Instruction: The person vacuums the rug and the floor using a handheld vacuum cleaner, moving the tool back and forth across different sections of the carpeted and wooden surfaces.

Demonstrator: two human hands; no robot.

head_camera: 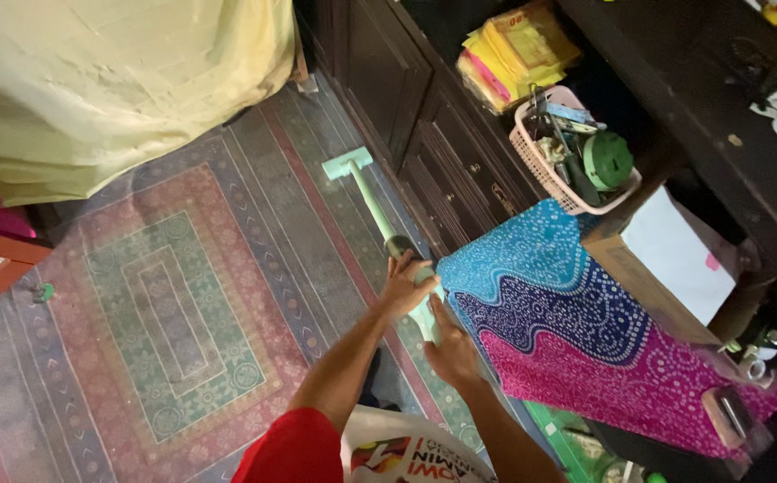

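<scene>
A pale green stick vacuum (366, 197) reaches from my hands to the carpet, its flat head resting on the rug's border near the dark cabinet. My left hand (404, 284) grips the body of the vacuum just below its dark collar. My right hand (449, 351) holds the lower end of the handle, close beside the left hand. Both arms come up from the bottom of the head view, with a red sleeve on the left arm.
A patterned rug (174, 304) covers the floor. A dark wooden cabinet (406, 98) runs along the right. A blue, navy and pink dotted cloth (576, 313) drapes over something at right. A pink basket (549, 170) of odds and a cardboard box (666, 259) sit behind it. Cream fabric (111, 80) hangs top left.
</scene>
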